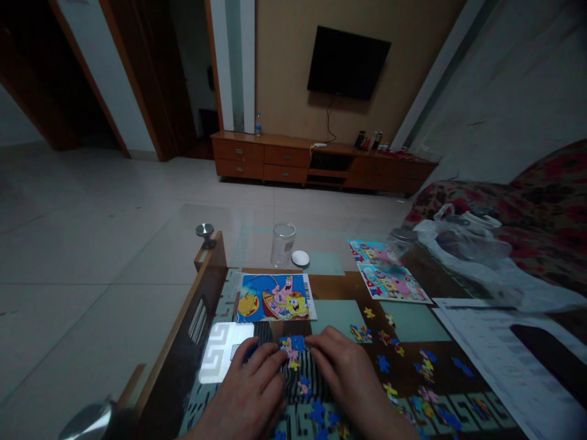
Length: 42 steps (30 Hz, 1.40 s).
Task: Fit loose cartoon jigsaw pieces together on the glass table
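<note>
Two hands lie closest, low over the table (328, 287), backs up, a narrow gap between them. On one side of the gap, the left hand (251, 385) has its fingers bent and slightly spread, their tips beside the cluster (292, 349); I can't tell whether they press on it. Opposite, the right hand (351, 370) brings its fingertips in to the cluster's upper right edge; whether thumb and finger pinch anything there is hidden from me.

That cluster, blue above with pink and yellow below, lies on the striped tabletop between the hands and looks like a few pieces already fitted together. Just below it sits a lone pink piece (304, 386), apart from it. Many loose pieces (383, 363) are strewn below and over to the right, some of them overlapping, so I'd judge the work barely begun, with most of the puzzle unjoined.

Beyond the fingers lies a picture (275, 297) of a yellow and a pink cartoon figure on blue. Past it stand a clear jar (282, 245) and, just beside, a white lid (300, 258). Off to the right are two cards (392, 283), papers (481, 348) and a plastic bag (477, 247). Across the floor, a TV (348, 63) hangs above a long cabinet (284, 159).
</note>
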Available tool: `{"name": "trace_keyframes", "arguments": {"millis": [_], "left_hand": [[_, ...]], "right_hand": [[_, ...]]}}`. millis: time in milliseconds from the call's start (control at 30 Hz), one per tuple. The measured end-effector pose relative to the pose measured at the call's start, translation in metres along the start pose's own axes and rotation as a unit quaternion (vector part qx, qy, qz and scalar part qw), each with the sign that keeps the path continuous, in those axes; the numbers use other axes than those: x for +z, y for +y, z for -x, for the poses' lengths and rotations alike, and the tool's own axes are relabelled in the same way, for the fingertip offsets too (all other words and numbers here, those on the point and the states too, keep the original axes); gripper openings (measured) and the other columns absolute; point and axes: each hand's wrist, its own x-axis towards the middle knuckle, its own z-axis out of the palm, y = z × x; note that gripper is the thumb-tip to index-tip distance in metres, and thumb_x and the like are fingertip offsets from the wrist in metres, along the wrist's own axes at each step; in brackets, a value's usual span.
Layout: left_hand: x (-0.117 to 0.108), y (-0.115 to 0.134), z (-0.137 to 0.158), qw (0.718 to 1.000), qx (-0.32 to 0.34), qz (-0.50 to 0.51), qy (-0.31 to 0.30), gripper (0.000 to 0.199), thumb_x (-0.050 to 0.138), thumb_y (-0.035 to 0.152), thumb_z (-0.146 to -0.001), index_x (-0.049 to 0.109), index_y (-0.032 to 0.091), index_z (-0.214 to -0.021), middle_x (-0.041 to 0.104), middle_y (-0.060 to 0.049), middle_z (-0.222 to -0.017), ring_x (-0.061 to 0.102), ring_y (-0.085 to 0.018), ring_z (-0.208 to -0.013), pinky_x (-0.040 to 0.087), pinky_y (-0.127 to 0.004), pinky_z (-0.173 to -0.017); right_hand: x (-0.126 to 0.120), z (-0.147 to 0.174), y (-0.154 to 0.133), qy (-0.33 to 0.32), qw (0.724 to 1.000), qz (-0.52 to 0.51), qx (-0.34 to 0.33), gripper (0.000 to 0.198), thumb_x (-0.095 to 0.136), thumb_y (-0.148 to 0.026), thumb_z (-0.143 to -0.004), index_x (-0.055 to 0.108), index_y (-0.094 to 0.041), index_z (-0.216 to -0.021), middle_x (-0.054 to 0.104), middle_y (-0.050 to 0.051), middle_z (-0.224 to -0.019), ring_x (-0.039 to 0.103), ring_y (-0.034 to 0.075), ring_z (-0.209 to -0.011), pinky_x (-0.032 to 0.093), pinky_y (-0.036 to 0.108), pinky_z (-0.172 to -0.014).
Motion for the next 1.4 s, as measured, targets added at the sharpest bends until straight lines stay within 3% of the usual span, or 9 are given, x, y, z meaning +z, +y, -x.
{"name": "trace_keyframes", "arguments": {"millis": [200, 333, 500, 767, 1067, 1200, 1300, 1400], "left_hand": [[-0.007, -0.003, -0.002, 0.995, 0.081, -0.009, -0.059, 0.032, 0.049, 0.049, -0.095, 0.059, 0.019, -0.101, 0.066, -0.002, -0.121, 0.056, -0.022, -0.109, 0.035, -0.039, -0.094], [-0.004, -0.004, 0.000, 0.991, 0.083, 0.000, -0.101, 0.039, 0.061, 0.053, -0.087, 0.059, 0.017, -0.104, 0.065, -0.006, -0.123, 0.056, -0.025, -0.111, 0.039, -0.040, -0.093], [0.001, -0.005, 0.003, 0.991, 0.075, 0.009, -0.107, 0.041, 0.059, 0.055, -0.088, 0.061, 0.018, -0.106, 0.064, -0.006, -0.124, 0.056, -0.025, -0.111, 0.042, -0.041, -0.094], [0.002, -0.004, 0.004, 0.993, 0.080, -0.004, -0.089, 0.039, 0.058, 0.054, -0.089, 0.059, 0.017, -0.104, 0.066, -0.005, -0.122, 0.060, -0.025, -0.108, 0.045, -0.042, -0.092], [0.013, 0.002, 0.005, 0.996, 0.059, 0.035, 0.055, 0.029, 0.042, 0.038, -0.099, 0.060, 0.017, -0.089, 0.070, -0.003, -0.099, 0.060, -0.020, -0.096, 0.039, -0.039, -0.092], [0.010, 0.005, 0.003, 0.993, 0.065, 0.056, 0.075, 0.034, 0.033, 0.029, -0.102, 0.060, 0.017, -0.084, 0.069, -0.002, -0.087, 0.058, -0.016, -0.076, 0.044, -0.031, -0.071], [0.009, 0.007, 0.004, 0.993, 0.057, 0.065, 0.077, 0.035, 0.032, 0.022, -0.100, 0.056, 0.018, -0.075, 0.064, 0.000, -0.071, 0.052, -0.014, -0.060, 0.039, -0.028, -0.053], [0.010, 0.008, 0.005, 0.994, 0.052, 0.060, 0.081, 0.036, 0.032, 0.020, -0.099, 0.053, 0.020, -0.069, 0.059, 0.001, -0.063, 0.050, -0.013, -0.054, 0.038, -0.027, -0.049]], "right_hand": [[0.004, 0.001, 0.007, -0.001, 0.999, 0.044, 0.002, 0.030, 0.046, -0.011, -0.088, 0.067, -0.017, -0.108, 0.066, 0.010, -0.096, 0.065, 0.022, -0.086, 0.053, 0.035, -0.075], [0.005, 0.001, 0.007, -0.002, 0.999, 0.054, 0.002, 0.030, 0.046, -0.010, -0.087, 0.067, -0.018, -0.108, 0.067, 0.009, -0.096, 0.065, 0.022, -0.085, 0.053, 0.034, -0.075], [0.006, 0.002, 0.004, 0.000, 0.999, 0.053, 0.007, 0.029, 0.047, -0.009, -0.087, 0.068, -0.019, -0.104, 0.066, 0.008, -0.092, 0.065, 0.021, -0.081, 0.052, 0.032, -0.073], [0.008, 0.003, 0.001, 0.006, 0.998, 0.062, 0.006, 0.030, 0.049, -0.007, -0.084, 0.069, -0.019, -0.103, 0.067, 0.008, -0.091, 0.066, 0.021, -0.080, 0.053, 0.033, -0.072], [0.007, 0.002, 0.001, -0.008, 0.998, 0.066, 0.014, 0.031, 0.048, -0.008, -0.085, 0.069, -0.018, -0.104, 0.066, 0.008, -0.090, 0.065, 0.022, -0.080, 0.053, 0.036, -0.071], [0.006, 0.003, 0.001, 0.000, 0.998, 0.065, 0.012, 0.030, 0.049, -0.008, -0.085, 0.069, -0.020, -0.103, 0.066, 0.007, -0.089, 0.065, 0.021, -0.079, 0.053, 0.033, -0.070], [0.007, 0.004, 0.002, 0.005, 0.998, 0.066, 0.004, 0.030, 0.048, -0.007, -0.084, 0.069, -0.020, -0.103, 0.067, 0.007, -0.090, 0.065, 0.021, -0.080, 0.053, 0.033, -0.071], [0.007, 0.004, 0.003, 0.013, 0.998, 0.069, -0.003, 0.030, 0.050, -0.006, -0.084, 0.069, -0.020, -0.101, 0.066, 0.006, -0.088, 0.065, 0.020, -0.078, 0.053, 0.032, -0.069]]}}
